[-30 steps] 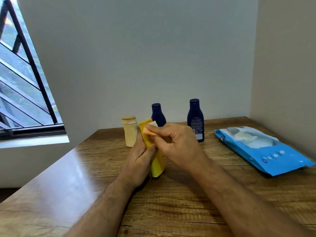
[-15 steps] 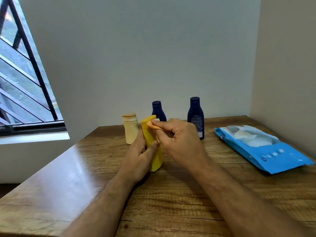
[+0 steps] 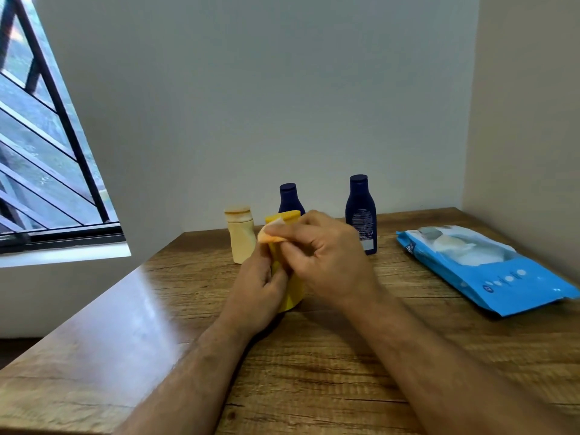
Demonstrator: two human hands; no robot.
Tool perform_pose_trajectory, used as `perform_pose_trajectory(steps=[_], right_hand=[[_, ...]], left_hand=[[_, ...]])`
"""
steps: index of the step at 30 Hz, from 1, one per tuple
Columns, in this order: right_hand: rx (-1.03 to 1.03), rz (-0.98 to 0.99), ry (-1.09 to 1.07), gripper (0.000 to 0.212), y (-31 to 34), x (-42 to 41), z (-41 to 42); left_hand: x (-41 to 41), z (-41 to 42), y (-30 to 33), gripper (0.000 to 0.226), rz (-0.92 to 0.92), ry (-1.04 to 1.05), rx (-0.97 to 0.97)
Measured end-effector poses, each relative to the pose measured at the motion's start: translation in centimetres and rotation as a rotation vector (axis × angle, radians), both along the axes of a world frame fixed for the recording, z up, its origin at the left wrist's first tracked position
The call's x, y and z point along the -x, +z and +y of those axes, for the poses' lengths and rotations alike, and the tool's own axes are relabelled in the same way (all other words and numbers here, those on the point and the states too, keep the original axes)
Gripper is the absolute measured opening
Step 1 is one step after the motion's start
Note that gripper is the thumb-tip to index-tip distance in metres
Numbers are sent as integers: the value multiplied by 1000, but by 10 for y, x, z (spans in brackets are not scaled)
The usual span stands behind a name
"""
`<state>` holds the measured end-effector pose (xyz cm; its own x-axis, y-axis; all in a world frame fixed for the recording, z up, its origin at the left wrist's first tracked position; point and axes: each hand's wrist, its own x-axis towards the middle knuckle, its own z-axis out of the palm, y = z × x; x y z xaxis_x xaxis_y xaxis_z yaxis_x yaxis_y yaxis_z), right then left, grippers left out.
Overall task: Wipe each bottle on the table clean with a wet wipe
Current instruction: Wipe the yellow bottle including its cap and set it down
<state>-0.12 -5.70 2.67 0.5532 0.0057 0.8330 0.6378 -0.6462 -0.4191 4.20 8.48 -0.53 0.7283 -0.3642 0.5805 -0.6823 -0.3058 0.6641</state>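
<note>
While I watched through the head camera, the left hand point(image 3: 257, 290) gripped the yellow bottle point(image 3: 290, 293), fingers curled round its body, the bottle standing on the wooden table point(image 3: 314, 372) near the centre. My right hand point(image 3: 326, 262) pinched a folded wet wipe point(image 3: 271, 235) between thumb and fingertips, its other fingers curled, and pressed the wipe against the bottle's upper part. At about eleven o'clock from the hands stood a cream bottle point(image 3: 240, 235); two dark blue bottles point(image 3: 361, 211) stood at twelve and one o'clock. At three o'clock lay the blue wipes pack point(image 3: 489, 271).
</note>
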Motion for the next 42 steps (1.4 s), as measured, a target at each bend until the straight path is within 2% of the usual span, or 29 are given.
perform_pose_trajectory(steps=[2, 4, 9, 12, 15, 20, 23, 26, 28, 32, 35, 37, 40, 42], right_hand=[[29, -35, -44, 26, -2, -2, 1], [-47, -61, -102, 25, -4, -6, -1], [-261, 88, -146, 20, -3, -14, -13], [-201, 102, -98, 23, -1, -8, -7], [-74, 23, -76, 24, 1, 2, 7], [-175, -74, -139, 20, 5, 3, 15], [-277, 9, -176, 16, 3, -7, 8], [-349, 121, -157, 18, 0, -12, 1], [-311, 108, -129, 21, 0, -10, 0], [-72, 37, -119, 27, -2, -4, 2], [-22, -7, -119, 27, -1, -3, 1], [-65, -26, -142, 24, 1, -4, -1], [-247, 33, -151, 21, 3, -7, -4], [-289, 84, -101, 20, 2, -9, -3]], left_hand=[[2, 0, 2, 18, 2, 4, 7], [3, -1, 3, 28, 16, -7, 28], [7, -4, 6, 26, 31, 23, 38], [9, -5, 8, 43, -1, 45, -11], [8, -4, 7, 42, -78, 37, -83], [6, -9, 8, 45, -143, -3, -78], [2, -10, 4, 34, -104, 11, 17], [0, -7, 3, 36, -40, 12, 73], [-1, -6, 3, 37, 0, 1, 118], [1, -4, 5, 40, 4, 1, 136], [1, -4, 3, 39, -11, -25, 127], [1, -5, 3, 37, -16, -39, 154], [2, -7, 4, 30, 9, -38, 218], [3, -6, 5, 39, 23, -12, 226]])
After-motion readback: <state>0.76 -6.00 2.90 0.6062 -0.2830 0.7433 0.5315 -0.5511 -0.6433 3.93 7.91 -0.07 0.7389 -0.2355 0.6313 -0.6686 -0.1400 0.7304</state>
